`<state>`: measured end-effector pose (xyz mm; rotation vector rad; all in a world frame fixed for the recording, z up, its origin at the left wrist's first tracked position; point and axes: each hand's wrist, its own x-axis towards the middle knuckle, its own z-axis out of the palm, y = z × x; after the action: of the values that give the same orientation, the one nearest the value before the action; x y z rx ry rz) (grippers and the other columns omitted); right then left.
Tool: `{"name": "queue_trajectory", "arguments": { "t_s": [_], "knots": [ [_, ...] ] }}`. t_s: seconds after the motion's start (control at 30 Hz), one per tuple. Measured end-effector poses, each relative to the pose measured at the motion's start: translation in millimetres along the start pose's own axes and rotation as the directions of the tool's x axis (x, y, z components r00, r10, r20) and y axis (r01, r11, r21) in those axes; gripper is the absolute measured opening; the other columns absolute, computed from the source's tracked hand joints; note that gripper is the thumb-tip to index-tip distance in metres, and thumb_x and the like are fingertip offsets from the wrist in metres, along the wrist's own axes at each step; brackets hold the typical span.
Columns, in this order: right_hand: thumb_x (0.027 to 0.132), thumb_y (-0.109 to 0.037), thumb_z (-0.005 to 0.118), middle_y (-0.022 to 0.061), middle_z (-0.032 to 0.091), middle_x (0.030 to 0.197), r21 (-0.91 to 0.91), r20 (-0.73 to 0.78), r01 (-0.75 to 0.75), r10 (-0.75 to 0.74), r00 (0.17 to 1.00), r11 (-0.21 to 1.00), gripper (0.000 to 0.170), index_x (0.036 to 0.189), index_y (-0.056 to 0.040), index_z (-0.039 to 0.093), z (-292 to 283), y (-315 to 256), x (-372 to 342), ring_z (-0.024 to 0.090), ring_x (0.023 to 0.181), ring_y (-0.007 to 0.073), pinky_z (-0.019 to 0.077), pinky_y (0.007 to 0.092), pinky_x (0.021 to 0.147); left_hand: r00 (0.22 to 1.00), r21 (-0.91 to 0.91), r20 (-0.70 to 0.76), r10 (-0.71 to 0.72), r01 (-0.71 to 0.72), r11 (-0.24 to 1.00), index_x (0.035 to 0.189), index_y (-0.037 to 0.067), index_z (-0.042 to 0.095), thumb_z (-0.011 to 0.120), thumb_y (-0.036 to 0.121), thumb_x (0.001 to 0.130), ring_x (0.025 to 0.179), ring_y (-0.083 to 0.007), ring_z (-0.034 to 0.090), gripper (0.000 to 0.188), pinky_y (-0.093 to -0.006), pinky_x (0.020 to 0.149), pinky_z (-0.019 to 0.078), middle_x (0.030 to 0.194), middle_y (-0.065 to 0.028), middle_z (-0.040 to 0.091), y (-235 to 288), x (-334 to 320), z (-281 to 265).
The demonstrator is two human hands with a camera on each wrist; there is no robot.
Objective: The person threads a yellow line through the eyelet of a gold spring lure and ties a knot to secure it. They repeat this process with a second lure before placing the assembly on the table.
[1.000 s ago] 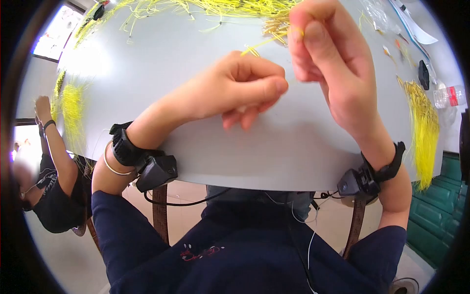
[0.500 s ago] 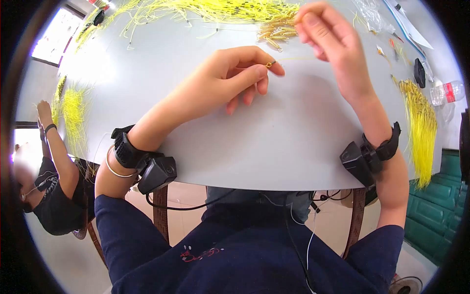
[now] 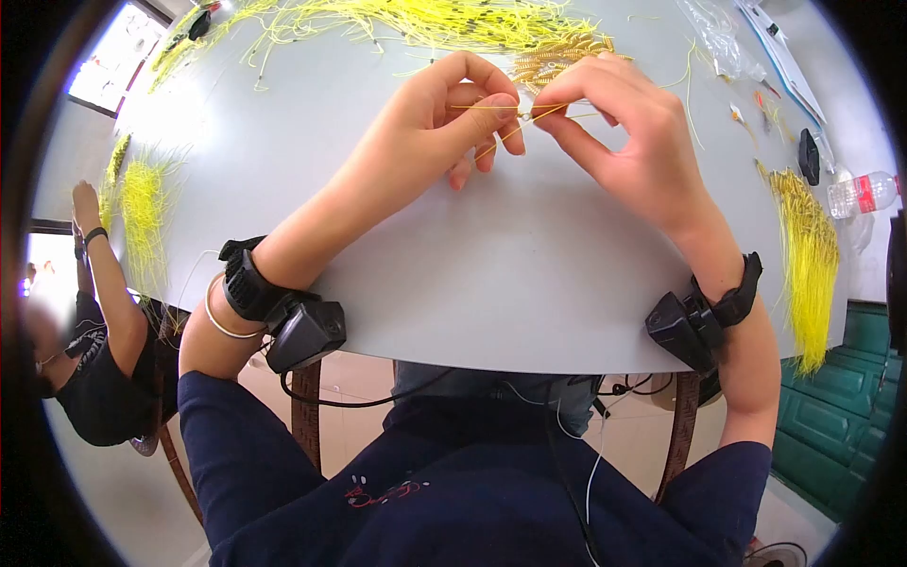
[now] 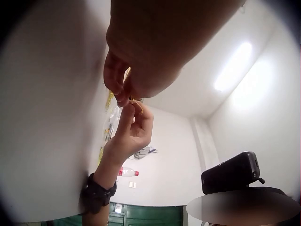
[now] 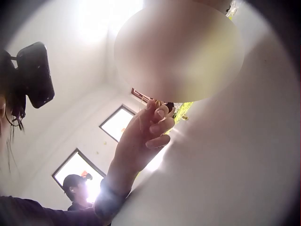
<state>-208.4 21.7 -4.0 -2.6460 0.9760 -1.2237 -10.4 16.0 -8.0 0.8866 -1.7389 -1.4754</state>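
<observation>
Head view: our left hand [image 3: 452, 118] and right hand [image 3: 635, 134] pinch thin yellow strands [image 3: 469, 107], grips closed — a small metal ring [image 3: 525, 116] between. Gold coiled metal pieces [image 3: 551, 62] lie just beyond.

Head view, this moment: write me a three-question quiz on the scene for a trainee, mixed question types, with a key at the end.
1. True or false: the right hand lies flat on the table.
2. Multiple choice: which things lie on the table just beyond the hands?
A) scissors
B) gold-coloured coiled pieces
C) a plate
3. Fill in: the bottle at the right of the head view has a ____ label.

Key:
1. False; its thumb and index finger pinch a thin yellow strand.
2. B
3. red
</observation>
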Motion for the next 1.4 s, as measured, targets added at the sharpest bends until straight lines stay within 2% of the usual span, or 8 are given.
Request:
{"name": "queue_trajectory", "arguments": {
  "t_s": [0.4, 0.8, 0.9, 0.97, 1.13, 1.23, 1.33, 1.4],
  "knots": [
    [0.069, -0.009, 0.069, -0.0041, 0.061, 0.074, -0.211, -0.056, 0.131, -0.146, 0.988, 0.969, 0.010, 0.076, -0.0121, 0.062, -4, 0, 3, 0.052, 0.078, 0.0145, 0.0351, 0.0270, 0.078, 0.990, 0.044, 0.135, 0.047, -0.053, 0.998, 0.088, 0.007, 0.045, 0.058, 0.011, 0.087, 0.050, -0.0026, 0.045, 0.014, -0.0151, 0.045, 0.0360, 0.076, -0.0090, 0.066, 4, -2, -3],
    [0.073, -0.004, 0.068, 0.0020, 0.063, 0.075, 0.529, 0.045, -0.180, 0.184, 0.982, 0.829, 0.010, 0.083, -0.0049, 0.066, 7, -3, -3, 0.054, 0.072, 0.0127, 0.0431, 0.0261, 0.070, 0.919, 0.124, 0.174, 0.354, -0.377, 0.918, 0.106, 0.002, 0.043, 0.065, 0.013, 0.082, 0.050, -0.0063, 0.054, 0.034, -0.0146, 0.046, 0.0397, 0.077, -0.0154, 0.067, 18, -9, -2],
    [0.074, -0.004, 0.068, 0.0022, 0.063, 0.076, 0.597, 0.083, -0.242, 0.241, 0.967, 0.765, 0.009, 0.082, -0.0033, 0.065, 7, -6, -3, 0.054, 0.070, 0.0115, 0.0428, 0.0250, 0.068, 0.959, -0.083, -0.040, 0.282, -0.285, 0.955, 0.091, 0.004, 0.060, 0.066, 0.011, 0.079, 0.060, -0.0094, 0.059, 0.015, -0.0189, 0.050, 0.0430, 0.080, -0.0089, 0.067, 18, -4, -17],
    [0.073, -0.004, 0.068, 0.0023, 0.062, 0.076, 0.488, 0.084, -0.248, 0.237, 0.968, 0.837, 0.008, 0.081, -0.0035, 0.065, 4, -10, -1, 0.054, 0.069, 0.0118, 0.0425, 0.0247, 0.067, 0.913, 0.112, -0.218, 0.343, -0.326, 0.939, 0.113, 0.001, 0.052, 0.055, 0.025, 0.090, 0.054, -0.0012, 0.047, 0.033, -0.0131, 0.043, 0.0313, 0.082, -0.0082, 0.066, 8, 6, -33],
    [0.072, -0.002, 0.068, 0.0028, 0.062, 0.075, 0.447, 0.103, -0.219, 0.193, 0.976, 0.867, 0.008, 0.080, -0.0036, 0.065, 9, -13, -3, 0.054, 0.066, 0.0125, 0.0426, 0.0254, 0.066, 0.817, 0.079, -0.533, 0.219, -0.209, 0.975, 0.120, 0.003, 0.053, 0.066, 0.030, 0.081, 0.080, -0.0142, 0.059, 0.050, -0.0282, 0.067, 0.0480, 0.099, -0.0099, 0.065, 14, 18, -44],
    [0.072, -0.001, 0.067, 0.0034, 0.062, 0.074, 0.437, 0.123, -0.204, 0.167, 0.978, 0.876, 0.008, 0.079, -0.0037, 0.064, 11, -16, -4, 0.053, 0.065, 0.0127, 0.0428, 0.0260, 0.064, 0.762, 0.330, -0.523, 0.382, -0.232, 0.915, 0.110, 0.003, 0.056, 0.053, 0.029, 0.091, 0.078, -0.0056, 0.057, 0.033, -0.0171, 0.066, 0.0448, 0.093, -0.0034, 0.064, 1, 26, -60],
    [0.072, -0.001, 0.066, 0.0043, 0.061, 0.072, 0.418, 0.147, -0.187, 0.137, 0.980, 0.889, 0.007, 0.078, -0.0041, 0.064, 14, -18, -5, 0.053, 0.064, 0.0126, 0.0425, 0.0260, 0.062, 0.835, 0.044, -0.471, 0.283, -0.298, 0.953, 0.105, 0.003, 0.058, 0.055, 0.029, 0.090, 0.087, -0.0082, 0.059, 0.031, -0.0218, 0.076, 0.0468, 0.092, -0.0027, 0.063, -4, 28, -63],
    [0.073, -0.003, 0.066, 0.0047, 0.060, 0.071, 0.421, 0.164, -0.186, 0.127, 0.978, 0.888, 0.006, 0.078, -0.0043, 0.064, 13, -19, -6, 0.053, 0.063, 0.0124, 0.0421, 0.0257, 0.060, 0.889, 0.146, -0.400, 0.222, -0.177, 0.973, 0.101, 0.004, 0.059, 0.057, 0.029, 0.089, 0.087, -0.0089, 0.059, 0.028, -0.0229, 0.077, 0.0473, 0.092, -0.0034, 0.063, 3, 27, -73]
  ]
}}
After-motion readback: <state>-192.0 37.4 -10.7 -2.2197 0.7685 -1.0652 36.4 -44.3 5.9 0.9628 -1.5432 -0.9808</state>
